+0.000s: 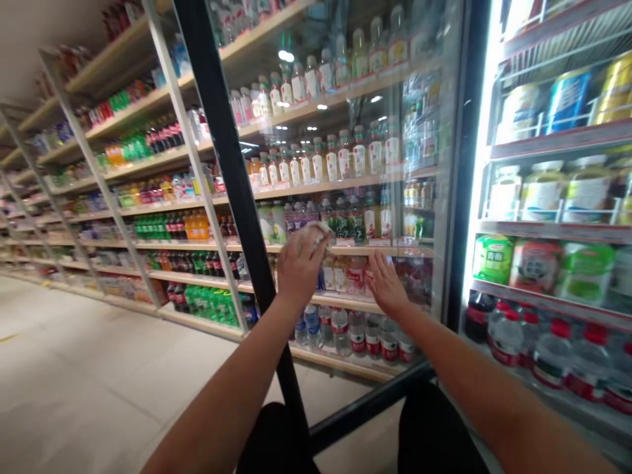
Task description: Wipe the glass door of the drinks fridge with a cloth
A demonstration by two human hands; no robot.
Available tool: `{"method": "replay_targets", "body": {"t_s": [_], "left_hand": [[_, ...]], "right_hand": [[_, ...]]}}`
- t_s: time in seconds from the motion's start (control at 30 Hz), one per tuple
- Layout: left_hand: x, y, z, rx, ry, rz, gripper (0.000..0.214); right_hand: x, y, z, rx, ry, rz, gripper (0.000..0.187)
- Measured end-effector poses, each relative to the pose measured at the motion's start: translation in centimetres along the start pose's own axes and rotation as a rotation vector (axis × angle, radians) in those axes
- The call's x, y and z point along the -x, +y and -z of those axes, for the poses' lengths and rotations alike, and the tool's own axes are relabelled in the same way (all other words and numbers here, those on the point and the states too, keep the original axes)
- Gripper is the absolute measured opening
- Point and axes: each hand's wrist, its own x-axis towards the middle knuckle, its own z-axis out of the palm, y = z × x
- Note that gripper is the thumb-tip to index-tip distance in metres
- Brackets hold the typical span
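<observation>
A glass door [336,171] with a black frame [232,158] stands swung out in front of me. Against its pane, my left hand [299,266] presses a crumpled, pale cloth [320,232], fingers curled over it. To the right and slightly lower, my right hand [388,284] lies with fingers stretched out at the glass, holding nothing. Whether its palm fully touches the pane, I cannot tell. Bottles on shelves show through the glass, and lights reflect in it.
At the right is the lit cooler, with cans [567,100], bottles and red-capped water bottles [550,352] on racks. Long wooden shelves [123,174] of drinks run off to the left above a pale tiled floor [89,368]. My knees [279,441] flank the door's bottom rail [370,408].
</observation>
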Motion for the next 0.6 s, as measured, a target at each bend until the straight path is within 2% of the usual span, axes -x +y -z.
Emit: {"method": "replay_targets", "body": {"t_s": [0.07, 0.13, 0.2, 0.27, 0.33, 0.4, 0.47, 0.53, 0.6], "left_hand": [[5.1, 2.6, -1.0, 0.075, -0.053, -0.181, 0.036], [9.8, 4.5, -2.0, 0.116, -0.046, -0.311, 0.028], [12.0, 4.8, -2.4, 0.154, -0.043, -0.388, 0.026], [11.2, 3.8, -2.3, 0.150, -0.077, -0.394, 0.029], [8.2, 2.1, -1.8, 0.103, -0.115, -0.308, 0.040], [4.7, 0.7, -1.1, 0.071, -0.122, -0.177, 0.053], [2.5, 0.1, -1.0, 0.115, -0.088, -0.089, 0.061], [2.2, 0.3, -1.5, 0.228, -0.034, -0.037, 0.069], [3.6, 0.9, -2.3, 0.348, 0.037, -0.019, 0.074]], "right_hand": [[0.0, 0.1, 0.3, -0.021, -0.010, 0.003, 0.069], [0.0, 0.0, 0.6, -0.049, -0.022, 0.010, 0.068], [0.1, -0.3, 1.0, -0.086, -0.027, 0.010, 0.067], [0.1, -1.1, 1.8, -0.124, 0.001, -0.011, 0.067], [-0.1, -2.7, 2.8, -0.159, 0.060, -0.005, 0.067], [-0.4, -5.0, 4.0, -0.187, 0.128, 0.070, 0.067], [-0.9, -7.6, 4.8, -0.200, 0.168, 0.198, 0.068], [-1.6, -9.8, 5.0, -0.195, 0.179, 0.288, 0.069], [-2.1, -11.2, 4.4, -0.178, 0.156, 0.311, 0.069]]}}
